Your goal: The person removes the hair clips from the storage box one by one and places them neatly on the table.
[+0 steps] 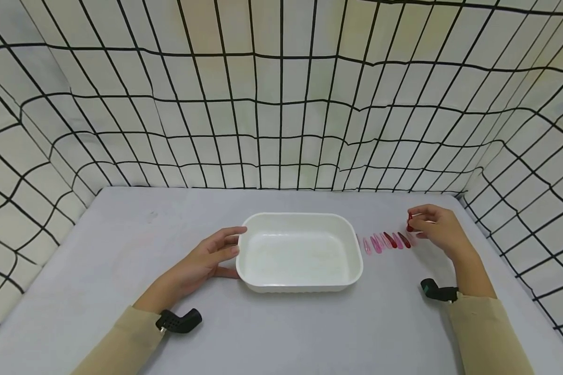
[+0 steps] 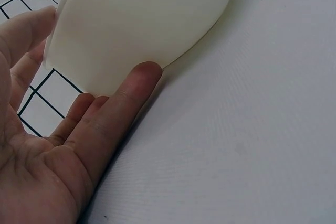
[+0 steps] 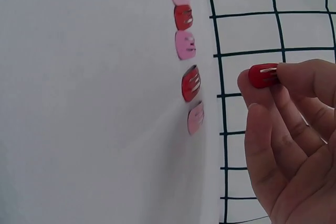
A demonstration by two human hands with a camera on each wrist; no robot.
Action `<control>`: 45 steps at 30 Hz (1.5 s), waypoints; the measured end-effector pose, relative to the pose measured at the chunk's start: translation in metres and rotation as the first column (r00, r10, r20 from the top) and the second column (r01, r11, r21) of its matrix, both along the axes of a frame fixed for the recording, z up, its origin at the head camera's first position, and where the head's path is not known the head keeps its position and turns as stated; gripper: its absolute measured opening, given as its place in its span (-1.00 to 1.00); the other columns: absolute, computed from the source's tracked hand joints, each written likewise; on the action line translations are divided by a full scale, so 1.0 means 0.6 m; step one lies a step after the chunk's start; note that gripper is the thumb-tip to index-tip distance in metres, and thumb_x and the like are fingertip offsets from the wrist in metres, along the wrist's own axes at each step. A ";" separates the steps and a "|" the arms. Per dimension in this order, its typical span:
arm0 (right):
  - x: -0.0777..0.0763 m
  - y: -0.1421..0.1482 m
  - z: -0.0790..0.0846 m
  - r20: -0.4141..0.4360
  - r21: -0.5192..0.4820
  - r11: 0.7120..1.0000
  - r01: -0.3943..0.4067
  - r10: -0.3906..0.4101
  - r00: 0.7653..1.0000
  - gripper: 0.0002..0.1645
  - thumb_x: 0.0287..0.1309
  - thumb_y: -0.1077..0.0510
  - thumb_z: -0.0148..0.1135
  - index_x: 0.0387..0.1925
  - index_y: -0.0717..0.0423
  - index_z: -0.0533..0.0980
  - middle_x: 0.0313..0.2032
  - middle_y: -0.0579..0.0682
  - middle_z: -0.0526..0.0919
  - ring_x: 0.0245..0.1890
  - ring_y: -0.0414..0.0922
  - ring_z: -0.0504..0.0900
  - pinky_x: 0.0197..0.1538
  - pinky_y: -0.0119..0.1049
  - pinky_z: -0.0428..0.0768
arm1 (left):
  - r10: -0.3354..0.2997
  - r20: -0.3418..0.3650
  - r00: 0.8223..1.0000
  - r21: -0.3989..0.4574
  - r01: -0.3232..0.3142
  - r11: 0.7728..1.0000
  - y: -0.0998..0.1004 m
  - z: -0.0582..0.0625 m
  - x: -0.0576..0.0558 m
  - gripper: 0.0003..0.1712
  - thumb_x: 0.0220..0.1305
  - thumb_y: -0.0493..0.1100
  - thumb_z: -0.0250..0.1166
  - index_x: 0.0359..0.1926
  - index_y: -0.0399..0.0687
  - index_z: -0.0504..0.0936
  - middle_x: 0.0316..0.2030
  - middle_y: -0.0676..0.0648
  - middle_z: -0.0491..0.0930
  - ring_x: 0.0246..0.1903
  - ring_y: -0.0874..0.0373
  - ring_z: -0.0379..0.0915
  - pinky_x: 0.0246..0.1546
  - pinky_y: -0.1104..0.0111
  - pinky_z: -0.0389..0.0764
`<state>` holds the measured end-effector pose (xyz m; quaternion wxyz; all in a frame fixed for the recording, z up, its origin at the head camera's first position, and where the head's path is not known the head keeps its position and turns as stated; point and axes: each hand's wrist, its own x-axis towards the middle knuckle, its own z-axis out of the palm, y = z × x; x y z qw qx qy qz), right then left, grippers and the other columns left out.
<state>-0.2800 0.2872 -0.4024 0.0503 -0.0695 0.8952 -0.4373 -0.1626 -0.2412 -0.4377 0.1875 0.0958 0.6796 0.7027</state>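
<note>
A white rectangular plastic tray (image 1: 300, 260) sits on the table, with nothing in it. My left hand (image 1: 202, 260) touches the tray's left end, fingers extended along the rim and side wall. In the left wrist view, fingertips (image 2: 147, 74) rest against the tray's outer wall. My right hand (image 1: 440, 232) is raised at the right and pinches a red snap hair clip (image 3: 262, 76) between thumb and fingertips. Below and left of that hand, a row of snap hair clips lies on the table, among them a dark red clip (image 1: 390, 240) and a pink clip (image 3: 185, 44).
White cloth covers the table (image 1: 272, 333). Black wire grid panels (image 1: 281, 120) backed with white sheeting stand along the back and both sides. The clip row starts close to the tray's right end. Each wrist wears a black camera (image 1: 180, 321).
</note>
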 end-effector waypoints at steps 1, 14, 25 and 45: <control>0.000 0.002 -0.001 0.001 0.010 1.000 0.007 -0.007 1.000 -0.52 0.42 0.09 0.15 0.21 0.32 0.43 -0.02 0.31 0.61 -0.25 -0.31 0.68 -0.20 -0.42 0.71 | -0.001 -0.003 1.000 0.000 0.001 1.000 0.000 0.000 0.000 -0.36 0.49 -0.15 0.15 0.49 -0.04 0.17 0.42 -0.31 0.16 0.24 -0.12 0.38 -0.03 -0.07 0.68; -0.007 0.012 -0.009 0.056 0.104 0.994 0.024 -0.030 0.998 -0.55 0.39 0.11 0.18 0.20 0.25 0.45 -0.03 0.25 0.61 -0.21 -0.20 0.64 -0.21 -0.42 0.70 | 0.005 0.003 1.000 0.001 -0.005 1.000 0.001 0.004 0.001 -0.40 0.51 -0.20 0.10 0.49 0.04 0.20 0.41 -0.25 0.19 0.27 -0.12 0.35 -0.03 -0.08 0.68; -0.006 0.023 -0.023 0.124 0.186 0.982 0.010 -0.034 0.992 -0.55 0.35 0.11 0.23 0.19 0.22 0.48 -0.14 0.15 0.65 -0.24 -0.03 0.56 -0.28 -0.36 0.64 | -0.004 0.014 1.000 0.007 0.004 1.000 0.002 -0.002 0.002 -0.38 0.51 -0.16 0.12 0.50 -0.01 0.17 0.42 -0.28 0.16 0.25 -0.10 0.37 -0.03 -0.08 0.68; -0.008 0.046 -0.023 0.134 0.228 0.973 -0.013 -0.018 0.991 -0.57 0.38 0.14 0.12 0.20 0.23 0.49 -0.08 0.17 0.63 -0.23 -0.01 0.54 -0.28 -0.34 0.59 | -0.016 -0.005 1.000 0.018 0.016 1.000 0.002 0.001 0.000 -0.38 0.51 -0.17 0.11 0.50 -0.01 0.17 0.42 -0.26 0.17 0.26 -0.12 0.37 -0.03 -0.10 0.67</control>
